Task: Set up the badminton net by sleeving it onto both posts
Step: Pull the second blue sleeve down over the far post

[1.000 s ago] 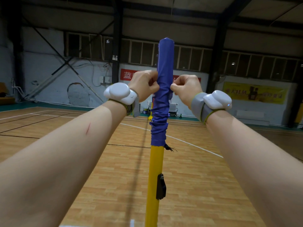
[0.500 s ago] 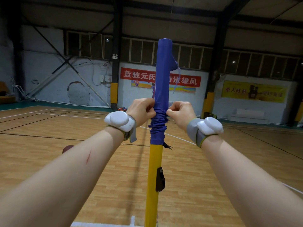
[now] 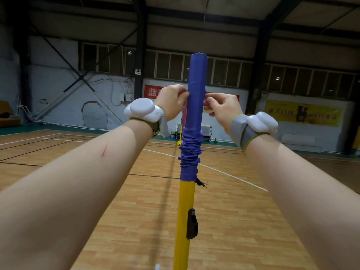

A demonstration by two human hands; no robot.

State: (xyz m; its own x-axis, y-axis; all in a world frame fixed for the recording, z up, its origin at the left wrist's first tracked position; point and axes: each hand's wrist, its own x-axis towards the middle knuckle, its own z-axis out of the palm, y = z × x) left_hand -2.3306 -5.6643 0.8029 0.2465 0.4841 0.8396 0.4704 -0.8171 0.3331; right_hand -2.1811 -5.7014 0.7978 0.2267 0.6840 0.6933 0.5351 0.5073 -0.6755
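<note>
At the centre of the frame a yellow post [image 3: 184, 211] stands upright on the wooden floor [image 3: 243, 221]. The blue sleeve [image 3: 196, 75] of the net covers the post's upper part, right over the tip. The top stretch of the sleeve lies smooth and tight. Lower down, below the level of the hands, the cloth is bunched in thick folds, and it ends at a hem near mid-frame, where bare yellow begins. A few frayed dark threads [image 3: 201, 184] hang from the hem on the right. Further down, a black fitting [image 3: 191, 224] sits on the post's right side.

The left hand [image 3: 171, 100], just left of the post in the upper middle, has its fingers curled and pinches the sleeve at its left edge. The right hand [image 3: 222, 109], just right of the post and slightly lower, is curled too, its fingertips pinching the cloth at the sleeve's right edge. The hands are apart, with the post between them. Each wrist carries a white pod on a strap, left pod [image 3: 143, 110] and right pod [image 3: 262, 123]. On the far wall a red banner [image 3: 153, 91] shows behind the left hand, and a yellow banner [image 3: 303, 113] hangs at the right.
</note>
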